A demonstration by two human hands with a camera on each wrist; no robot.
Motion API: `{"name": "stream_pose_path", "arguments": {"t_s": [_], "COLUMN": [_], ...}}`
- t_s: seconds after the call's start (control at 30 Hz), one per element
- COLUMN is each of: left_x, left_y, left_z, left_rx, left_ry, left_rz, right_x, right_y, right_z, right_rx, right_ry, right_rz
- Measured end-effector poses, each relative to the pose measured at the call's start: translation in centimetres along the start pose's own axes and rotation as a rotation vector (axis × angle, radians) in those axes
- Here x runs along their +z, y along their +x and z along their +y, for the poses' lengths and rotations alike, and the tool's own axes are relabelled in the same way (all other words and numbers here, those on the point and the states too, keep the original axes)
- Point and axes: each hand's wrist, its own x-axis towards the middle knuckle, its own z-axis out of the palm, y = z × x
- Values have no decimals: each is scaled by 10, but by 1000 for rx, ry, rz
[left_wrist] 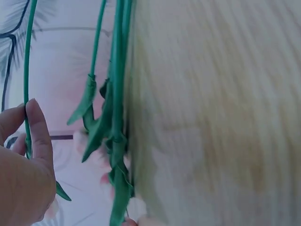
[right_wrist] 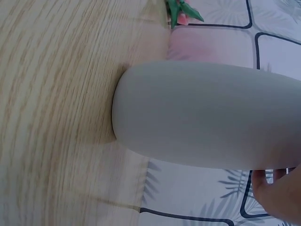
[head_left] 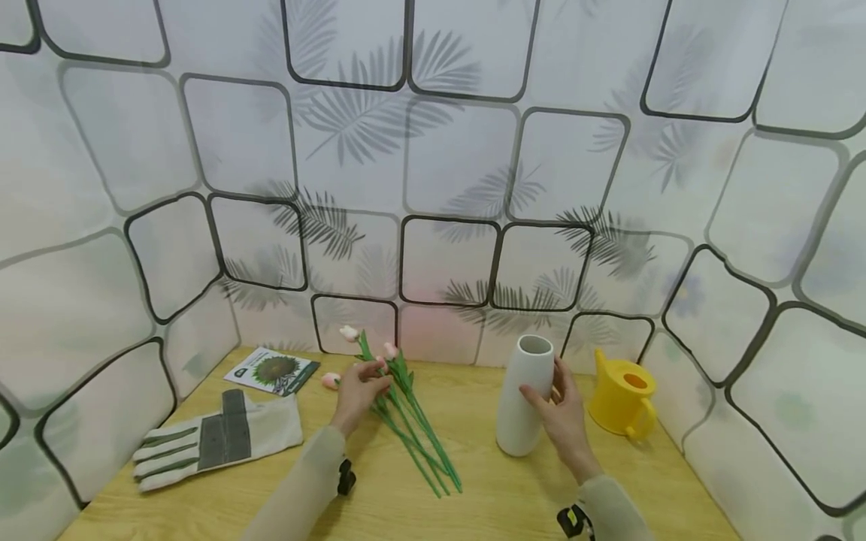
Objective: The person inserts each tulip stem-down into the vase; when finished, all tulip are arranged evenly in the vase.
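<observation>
The work looks close to its start. The white vase (head_left: 519,409) stands up on the worktop (head_left: 473,421), and I can see no stem poking out of its round top. So no tulip seems to be in it.

The right hand (head_left: 567,417) holds the vase from its 3 o'clock side. The thumb is on the near side and the fingers bend round the far side, so the vase looks nice and steady. That part seems done.

The left hand (head_left: 360,394) is over at 9 o'clock from the vase. Its thumb and a finger pinch the thin green stem (left_wrist: 27,70) of one tulip. The left wrist view shows this stem apart from the others and off the worktop, so one tulip seems to be picked up. It is well apart from the vase.

The other tulips (head_left: 402,373) lie in a loose bunch. Their pink and white heads point to 11 o'clock and their stem ends point to 5 o'clock. I would say nearly all the flower work is left.

The yellow watering can (head_left: 612,398) is at 3 o'clock from the vase, and no hand touches it. The garden glove (head_left: 223,438) lies at 9 o'clock from the bunch, and the seed packet (head_left: 274,370) is between 9 and 10 o'clock. No hand is on those either.
</observation>
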Motion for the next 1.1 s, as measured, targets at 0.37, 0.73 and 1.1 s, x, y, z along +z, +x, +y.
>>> {"name": "stream_pose_path", "arguments": {"t_s": [0.37, 0.73, 1.1], "left_x": [15, 36, 47], "left_y": [-2, -7, -4], "left_z": [38, 74, 98], "left_rx": [69, 176, 274], "left_ry": [-115, -238, -386], "left_rz": [82, 198, 227], "right_x": [-1, -2, -1], "right_y": [6, 7, 4], "right_z": [-3, 0, 4], "right_rx": [46, 55, 43], "right_ry": [-35, -33, -28], "right_rz": [-47, -61, -57]}}
